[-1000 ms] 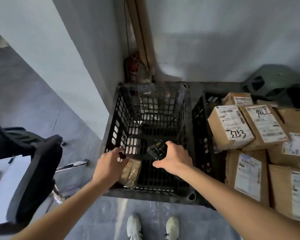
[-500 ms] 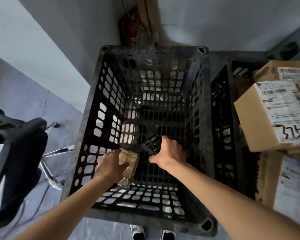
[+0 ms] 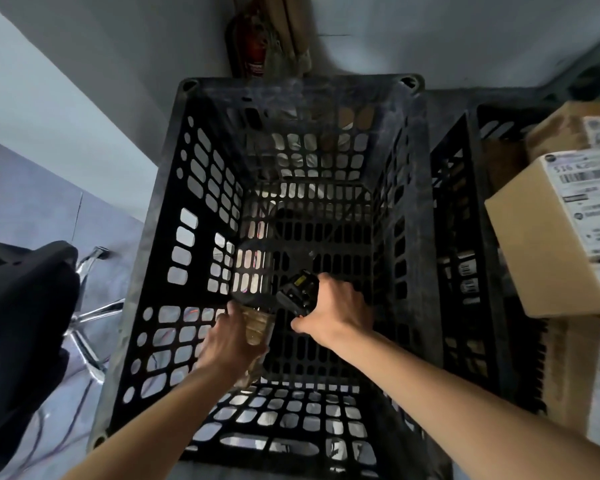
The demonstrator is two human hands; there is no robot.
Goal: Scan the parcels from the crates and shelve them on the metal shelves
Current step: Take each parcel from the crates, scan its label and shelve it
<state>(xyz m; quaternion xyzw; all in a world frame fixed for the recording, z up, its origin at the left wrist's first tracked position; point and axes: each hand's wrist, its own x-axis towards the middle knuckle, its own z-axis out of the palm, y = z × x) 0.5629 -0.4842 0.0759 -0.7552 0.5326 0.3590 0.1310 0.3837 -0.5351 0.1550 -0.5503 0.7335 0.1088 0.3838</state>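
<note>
**Last small parcel scanned deep inside a near-empty crate**

At the centre of the frame, both my arms reach down into the tall black crate [image 3: 194, 188]. My left hand [image 3: 231, 344] is curled round a small parcel [image 3: 258, 327] wrapped in clear, glossy film over brown, holding it low against the crate's left wall. My right hand [image 3: 336, 311] is closed around a black handheld scanner [image 3: 297, 294], its head tilted toward the parcel just beside it. I cannot see a label on the parcel from here, and the wrapping catches the light.

That is the 1st risk: as I judge it, a read could fail because the film glares and the crate interior is dark, so the barcode may need turning toward the scanner. The 2nd is the grip itself. The slick wrap could slide from my fingers as I lift, dropping the parcel onto the slotted floor. The 3rd is clearance: with 2 hands and a scanner in a narrow well, knuckles or the scanner could knock the perforated walls on the way out.

At the right edge of the frame, a 2nd black crate [image 3: 465, 237] holds cardboard boxes [image 3: 541, 258] with white labels, stacked above its rim; a careless elbow could nudge them. An office chair [image 3: 25, 306] stands at the lower left. No metal shelves are in view.
</note>
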